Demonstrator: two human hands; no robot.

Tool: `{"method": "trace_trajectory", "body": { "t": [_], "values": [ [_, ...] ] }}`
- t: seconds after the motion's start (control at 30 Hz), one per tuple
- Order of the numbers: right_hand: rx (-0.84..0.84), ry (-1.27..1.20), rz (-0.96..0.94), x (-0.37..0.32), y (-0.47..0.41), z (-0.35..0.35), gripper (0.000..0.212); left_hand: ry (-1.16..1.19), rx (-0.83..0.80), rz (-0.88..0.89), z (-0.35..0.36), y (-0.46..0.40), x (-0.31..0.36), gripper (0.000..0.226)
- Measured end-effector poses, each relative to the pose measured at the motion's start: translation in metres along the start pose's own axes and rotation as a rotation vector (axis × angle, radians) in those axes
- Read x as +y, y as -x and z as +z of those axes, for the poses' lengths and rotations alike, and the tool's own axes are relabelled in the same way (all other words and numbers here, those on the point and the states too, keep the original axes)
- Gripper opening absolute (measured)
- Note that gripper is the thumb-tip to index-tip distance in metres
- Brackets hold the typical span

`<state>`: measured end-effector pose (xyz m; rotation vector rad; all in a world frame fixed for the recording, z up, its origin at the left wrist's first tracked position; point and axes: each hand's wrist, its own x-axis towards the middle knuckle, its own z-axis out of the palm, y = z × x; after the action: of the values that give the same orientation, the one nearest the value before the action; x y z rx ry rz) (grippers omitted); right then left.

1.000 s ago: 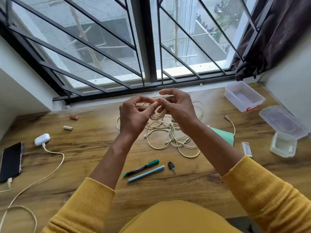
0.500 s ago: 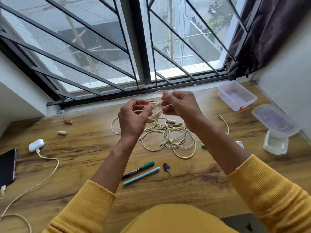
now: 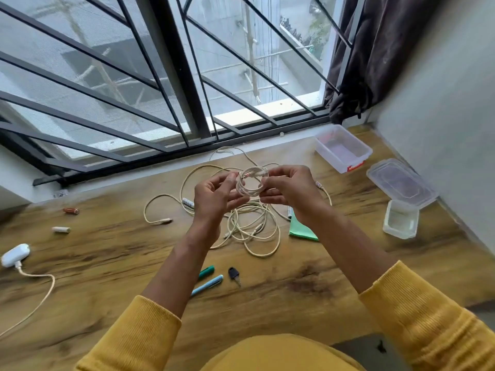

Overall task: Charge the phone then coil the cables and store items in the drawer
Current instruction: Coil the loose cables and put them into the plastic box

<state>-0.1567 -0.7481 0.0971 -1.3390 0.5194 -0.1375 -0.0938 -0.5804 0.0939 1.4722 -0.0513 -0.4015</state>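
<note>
A small coil of cream cable [image 3: 251, 182] hangs above the wooden desk [image 3: 112, 253], held between both hands. My right hand [image 3: 290, 190] pinches the coil's right side. My left hand [image 3: 217, 195] holds its left side with curled fingers. Below the hands lies a loose tangle of cream cables [image 3: 254, 226], with one plug end [image 3: 163, 221] trailing left. A white charger [image 3: 14, 255] with its cable [image 3: 40, 287] sits at the far left. The phone is out of view.
Two batteries [image 3: 71, 210] [image 3: 61, 229] lie at the left. A green marker [image 3: 206, 271], a blue pen [image 3: 207, 285] and a black key [image 3: 233, 274] lie near my left forearm. A green cloth [image 3: 301, 228], an open clear box [image 3: 342, 148], a lid [image 3: 401, 183] and a small tub [image 3: 400, 219] stand right.
The camera has turned right, so the phone has left the view. The cable between my hands has become a tighter, rounder coil, held slightly right of where it was.
</note>
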Motion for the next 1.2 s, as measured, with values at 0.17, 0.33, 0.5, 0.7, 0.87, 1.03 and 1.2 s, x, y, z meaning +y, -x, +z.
{"method": "trace_trajectory", "body": {
  "t": [0.17,0.33,0.5,0.7,0.87,1.03,1.2],
  "values": [
    [0.091,-0.023,0.017,0.003,-0.006,-0.044,0.008,-0.044,-0.067,-0.02,0.045,-0.008,-0.013,0.028],
    [0.177,0.03,-0.002,-0.002,-0.017,-0.083,0.008,-0.051,-0.099,-0.06,0.091,-0.027,-0.02,0.02],
    [0.276,0.07,-0.036,-0.007,-0.039,-0.119,0.016,-0.093,-0.16,-0.051,0.135,-0.056,-0.026,0.02],
    [0.433,-0.01,-0.023,-0.019,-0.082,-0.16,0.021,-0.202,-0.188,-0.026,0.184,-0.107,-0.027,0.017],
    [0.575,-0.031,-0.004,-0.027,-0.124,-0.183,0.018,-0.359,-0.109,0.019,0.215,-0.16,-0.039,0.019],
    [0.696,0.277,-0.012,-0.027,-0.161,-0.194,0.014,-0.529,-0.047,0.053,0.236,-0.198,-0.051,0.03],
    [0.658,0.557,-0.003,-0.012,-0.186,-0.198,0.017,-0.561,-0.043,0.035,0.246,-0.218,-0.066,0.026]
  ]
}}
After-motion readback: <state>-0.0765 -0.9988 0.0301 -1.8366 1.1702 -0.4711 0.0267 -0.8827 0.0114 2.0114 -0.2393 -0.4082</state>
